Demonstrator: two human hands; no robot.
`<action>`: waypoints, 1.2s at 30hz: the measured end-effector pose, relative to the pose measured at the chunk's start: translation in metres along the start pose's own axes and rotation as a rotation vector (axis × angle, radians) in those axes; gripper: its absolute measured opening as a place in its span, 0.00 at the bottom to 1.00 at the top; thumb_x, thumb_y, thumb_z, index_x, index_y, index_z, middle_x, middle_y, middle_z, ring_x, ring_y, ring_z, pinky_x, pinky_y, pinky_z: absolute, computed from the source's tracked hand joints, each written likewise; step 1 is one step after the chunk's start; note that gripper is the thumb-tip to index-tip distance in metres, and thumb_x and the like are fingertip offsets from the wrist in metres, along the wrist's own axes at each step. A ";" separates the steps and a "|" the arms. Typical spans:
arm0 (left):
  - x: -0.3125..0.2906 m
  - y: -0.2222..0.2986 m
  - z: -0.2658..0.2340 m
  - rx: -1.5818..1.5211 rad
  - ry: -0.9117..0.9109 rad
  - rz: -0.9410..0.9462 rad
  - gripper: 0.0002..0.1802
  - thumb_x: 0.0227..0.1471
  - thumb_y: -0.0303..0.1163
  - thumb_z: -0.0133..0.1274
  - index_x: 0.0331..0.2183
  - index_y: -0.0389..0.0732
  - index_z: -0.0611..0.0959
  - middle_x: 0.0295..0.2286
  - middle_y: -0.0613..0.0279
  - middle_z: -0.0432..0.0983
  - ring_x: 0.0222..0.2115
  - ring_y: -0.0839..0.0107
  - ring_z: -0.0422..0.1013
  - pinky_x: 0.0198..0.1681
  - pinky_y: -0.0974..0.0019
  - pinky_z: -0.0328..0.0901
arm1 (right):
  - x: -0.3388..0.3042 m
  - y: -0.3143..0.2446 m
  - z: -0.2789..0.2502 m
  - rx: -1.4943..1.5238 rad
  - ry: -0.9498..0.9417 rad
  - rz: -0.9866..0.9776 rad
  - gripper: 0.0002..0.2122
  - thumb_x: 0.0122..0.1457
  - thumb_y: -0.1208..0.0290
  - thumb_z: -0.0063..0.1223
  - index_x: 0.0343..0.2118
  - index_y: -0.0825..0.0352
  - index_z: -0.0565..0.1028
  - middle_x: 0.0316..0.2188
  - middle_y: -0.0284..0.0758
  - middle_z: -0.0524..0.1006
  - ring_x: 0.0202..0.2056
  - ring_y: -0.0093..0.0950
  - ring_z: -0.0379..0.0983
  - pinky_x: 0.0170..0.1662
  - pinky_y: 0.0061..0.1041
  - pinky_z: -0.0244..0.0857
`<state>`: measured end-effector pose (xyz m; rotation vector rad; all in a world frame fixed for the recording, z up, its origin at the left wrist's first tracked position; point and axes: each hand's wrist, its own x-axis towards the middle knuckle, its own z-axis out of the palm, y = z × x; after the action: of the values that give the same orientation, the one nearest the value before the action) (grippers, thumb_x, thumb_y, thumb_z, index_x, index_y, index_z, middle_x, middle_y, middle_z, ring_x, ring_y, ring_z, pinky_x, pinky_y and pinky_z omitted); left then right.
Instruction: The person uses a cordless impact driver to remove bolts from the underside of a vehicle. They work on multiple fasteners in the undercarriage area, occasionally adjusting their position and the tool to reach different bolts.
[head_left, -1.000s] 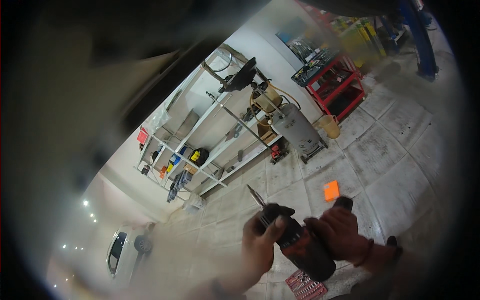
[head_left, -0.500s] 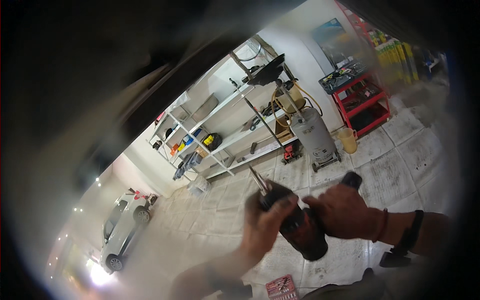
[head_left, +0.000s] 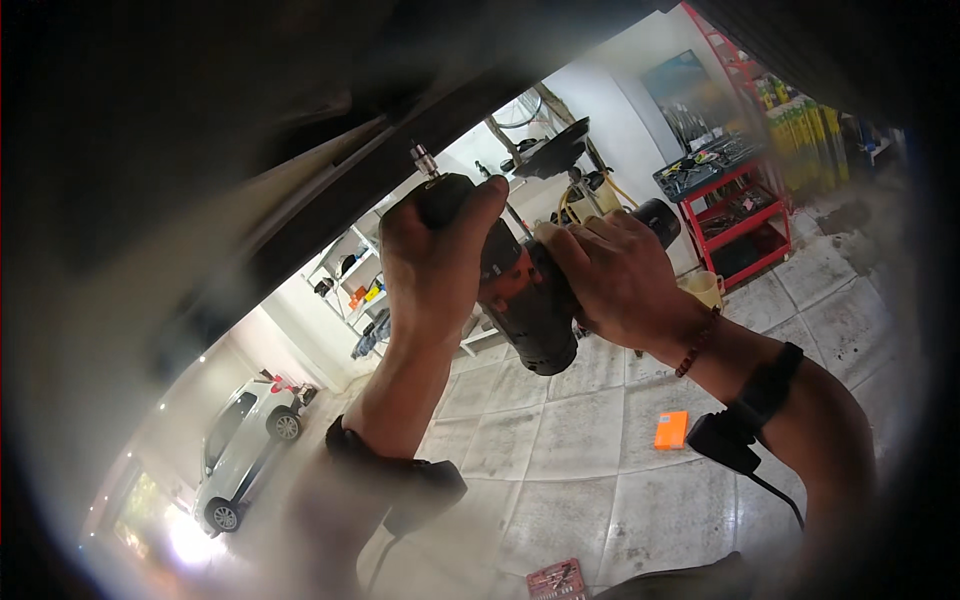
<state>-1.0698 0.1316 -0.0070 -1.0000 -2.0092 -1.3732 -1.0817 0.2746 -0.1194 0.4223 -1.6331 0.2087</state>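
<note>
A black and red cordless drill [head_left: 530, 325] is held up in front of me, tilted, with its rear end lower right. Its shiny metal tip [head_left: 425, 160] points up toward a long dark beam-like part [head_left: 330, 190] overhead; whether the two touch I cannot tell. My left hand [head_left: 430, 265] is wrapped around the front of the drill's body, behind the tip, thumb along the side. My right hand [head_left: 625, 280] is closed around its handle, and the black battery end [head_left: 658, 222] sticks out past the fist. The trigger is hidden by fingers.
Below, an orange box [head_left: 671, 430] and a red socket case [head_left: 556, 580] lie on the tiled floor. Farther back are a red tool cart [head_left: 740, 230], a pale yellow pitcher [head_left: 703, 288], a black drain pan [head_left: 555, 150] and metal shelving [head_left: 350, 265]. A white car [head_left: 245, 430] stands far left.
Both hands have raised the drill up and to the left, its tip now near the dark overhead part. The orange box on the floor has come into sight.
</note>
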 end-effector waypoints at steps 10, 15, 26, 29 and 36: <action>-0.005 -0.002 -0.005 -0.013 0.043 0.046 0.14 0.46 0.35 0.60 0.21 0.34 0.76 0.15 0.64 0.71 0.14 0.78 0.67 0.13 0.73 0.65 | 0.004 0.000 0.005 0.012 0.022 -0.040 0.20 0.41 0.72 0.62 0.38 0.66 0.66 0.24 0.33 0.72 0.29 0.32 0.73 0.34 0.33 0.63; -0.002 -0.007 -0.003 0.082 0.077 0.102 0.14 0.45 0.36 0.61 0.19 0.36 0.78 0.14 0.67 0.72 0.14 0.81 0.65 0.18 0.74 0.61 | 0.002 0.001 0.011 0.039 0.050 -0.035 0.22 0.41 0.72 0.63 0.39 0.65 0.65 0.25 0.33 0.73 0.30 0.32 0.73 0.35 0.33 0.63; -0.046 -0.069 -0.013 0.119 0.152 0.130 0.27 0.42 0.49 0.64 0.31 0.34 0.77 0.20 0.70 0.67 0.21 0.81 0.59 0.23 0.73 0.56 | 0.004 0.002 0.023 0.156 0.087 -0.003 0.20 0.44 0.72 0.62 0.40 0.64 0.65 0.25 0.33 0.73 0.29 0.33 0.73 0.33 0.33 0.61; -0.092 -0.111 0.000 0.193 0.060 0.132 0.32 0.36 0.47 0.68 0.36 0.34 0.75 0.29 0.67 0.62 0.25 0.78 0.56 0.25 0.72 0.54 | 0.002 0.001 0.020 0.159 0.049 0.004 0.20 0.44 0.72 0.61 0.40 0.64 0.65 0.25 0.32 0.73 0.29 0.33 0.73 0.34 0.33 0.61; -0.094 -0.118 0.045 -0.231 0.185 0.000 0.28 0.39 0.35 0.65 0.40 0.33 0.73 0.36 0.58 0.71 0.38 0.71 0.69 0.43 0.68 0.64 | 0.010 -0.004 0.011 0.130 -0.080 0.015 0.23 0.44 0.71 0.61 0.43 0.65 0.64 0.26 0.35 0.73 0.33 0.35 0.73 0.38 0.36 0.63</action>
<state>-1.1078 0.1202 -0.1591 -0.9304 -1.7459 -1.6616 -1.0905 0.2651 -0.1114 0.5232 -1.7071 0.3134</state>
